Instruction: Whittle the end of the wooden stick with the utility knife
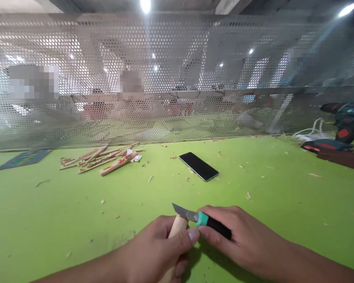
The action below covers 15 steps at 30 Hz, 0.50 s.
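Nearest, both hands above the near part of the green tabletop [76,220], its near edge out of view. Left hand [162,247] closed round a pale wooden stick [177,227], fingers wrapped about it, thumb lying along the right side; top end of the stick pokes up out of the fist, tilted slightly right. Lower end partly hidden by the hand.

Right hand [238,232] clamped on the black grip of a knife [202,219] with a teal collar. Blade points left, away from that hand, and lies across the top end of the stick. Hands close together at the thumbs; whether these touch, cannot tell.

Farther out, pale wood shavings [248,195] scattered over the surface. Beyond the hands, a phone [198,166], dark screen up, lies askew, nearer the far edge.

Left along the far edge: a loose heap of thin sticks [96,155]. In front of it, a thicker piece with orange-red marks [118,164], a crumpled white scrap [136,158] at its right end. Flat patterned sheet [23,159] by the far left corner.

Toward the right edge, a power drill [346,122], chuck facing left; brown block [342,159] just beside its base, white cable [314,127] behind.

At the far edge, a perforated screen [165,47]; shapes behind it blurred.
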Each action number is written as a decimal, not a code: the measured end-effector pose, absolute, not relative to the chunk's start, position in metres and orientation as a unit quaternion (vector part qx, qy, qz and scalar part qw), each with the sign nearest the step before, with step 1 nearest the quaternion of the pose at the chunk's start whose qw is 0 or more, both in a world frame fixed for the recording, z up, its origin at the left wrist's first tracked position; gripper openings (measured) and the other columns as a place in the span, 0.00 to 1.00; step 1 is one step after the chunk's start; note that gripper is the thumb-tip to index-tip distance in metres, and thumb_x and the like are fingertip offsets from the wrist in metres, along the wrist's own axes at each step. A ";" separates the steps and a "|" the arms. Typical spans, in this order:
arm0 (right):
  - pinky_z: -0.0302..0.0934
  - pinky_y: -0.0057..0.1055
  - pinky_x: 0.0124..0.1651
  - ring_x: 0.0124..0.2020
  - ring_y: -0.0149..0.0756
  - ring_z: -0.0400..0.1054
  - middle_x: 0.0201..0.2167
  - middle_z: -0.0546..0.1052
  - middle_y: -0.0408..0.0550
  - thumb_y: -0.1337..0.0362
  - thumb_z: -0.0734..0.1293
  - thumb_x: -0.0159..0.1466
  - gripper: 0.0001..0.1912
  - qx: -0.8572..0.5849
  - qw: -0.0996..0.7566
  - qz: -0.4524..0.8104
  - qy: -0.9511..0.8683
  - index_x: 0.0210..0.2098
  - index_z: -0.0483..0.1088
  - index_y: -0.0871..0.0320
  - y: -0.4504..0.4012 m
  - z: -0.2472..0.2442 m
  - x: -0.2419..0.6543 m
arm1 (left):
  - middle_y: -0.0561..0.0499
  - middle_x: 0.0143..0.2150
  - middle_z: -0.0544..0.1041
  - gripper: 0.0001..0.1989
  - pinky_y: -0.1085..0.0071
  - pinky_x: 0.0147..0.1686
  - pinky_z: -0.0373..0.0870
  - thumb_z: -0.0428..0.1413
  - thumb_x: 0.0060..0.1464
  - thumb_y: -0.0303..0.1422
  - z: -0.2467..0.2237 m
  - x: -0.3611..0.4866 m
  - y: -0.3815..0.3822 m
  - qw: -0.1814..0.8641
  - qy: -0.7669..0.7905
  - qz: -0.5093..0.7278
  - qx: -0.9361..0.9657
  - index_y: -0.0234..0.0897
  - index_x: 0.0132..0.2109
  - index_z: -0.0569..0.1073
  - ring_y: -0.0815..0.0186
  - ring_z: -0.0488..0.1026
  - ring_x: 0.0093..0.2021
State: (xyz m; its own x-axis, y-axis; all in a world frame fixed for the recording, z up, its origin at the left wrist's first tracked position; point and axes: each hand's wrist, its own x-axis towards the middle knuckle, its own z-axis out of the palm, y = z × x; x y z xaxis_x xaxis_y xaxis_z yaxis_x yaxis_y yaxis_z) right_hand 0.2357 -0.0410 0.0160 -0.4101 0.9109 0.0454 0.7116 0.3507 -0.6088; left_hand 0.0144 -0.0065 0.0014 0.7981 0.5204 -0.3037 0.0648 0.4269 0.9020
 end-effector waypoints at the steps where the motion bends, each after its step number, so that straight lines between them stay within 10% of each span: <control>1: 0.51 0.29 0.30 0.27 0.33 0.64 0.26 0.72 0.40 0.46 0.60 0.75 0.22 -0.509 0.196 0.262 -0.796 0.33 0.66 0.55 -0.042 0.016 0.235 | 0.60 0.20 0.64 0.27 0.79 0.19 0.63 0.60 0.58 0.59 0.001 0.015 -0.007 0.794 0.284 0.142 0.518 0.39 0.35 0.63 0.76 0.60 0.17; 15: 0.54 0.29 0.30 0.28 0.35 0.67 0.28 0.76 0.43 0.49 0.62 0.73 0.18 -0.503 0.172 0.277 -0.800 0.35 0.71 0.55 -0.041 0.019 0.235 | 0.59 0.19 0.63 0.29 0.79 0.19 0.61 0.59 0.56 0.61 -0.001 0.014 -0.008 0.792 0.293 0.143 0.516 0.39 0.34 0.64 0.75 0.59 0.17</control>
